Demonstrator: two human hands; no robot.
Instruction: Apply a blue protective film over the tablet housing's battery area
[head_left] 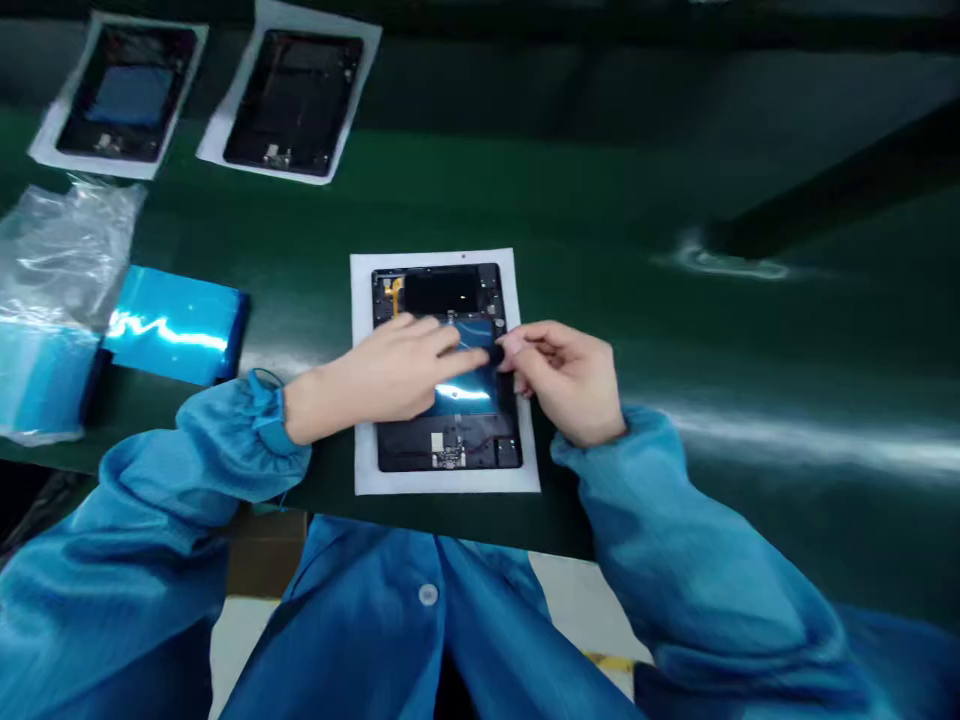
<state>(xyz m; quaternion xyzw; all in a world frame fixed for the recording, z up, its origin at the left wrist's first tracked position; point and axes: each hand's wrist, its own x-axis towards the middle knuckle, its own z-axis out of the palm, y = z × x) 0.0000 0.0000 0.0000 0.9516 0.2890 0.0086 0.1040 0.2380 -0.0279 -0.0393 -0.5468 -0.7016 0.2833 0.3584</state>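
Note:
An opened tablet (405, 440) lies face down on a white sheet (529, 440), its inside parts bare. A shiny blue-filmed battery (472, 392) covers its middle. Across the battery rests my left hand (409, 368), with the index finger stretched toward the tablet's right edge and the other fingers spread loosely. My right hand (566, 375) is at that same edge, thumb and index finger pinched together. A small dark spot (495, 355) shows where the fingertips of both hands meet. What the pinch holds is too small to make out.
Two more opened tablets on white sheets, one with a blue battery (133, 95) and one without (304, 100), lie at the back left. Blue-filmed batteries (176, 322) are stacked on the left beside a clear plastic bag (64, 250). The green tabletop (675, 330) has its front edge near my body.

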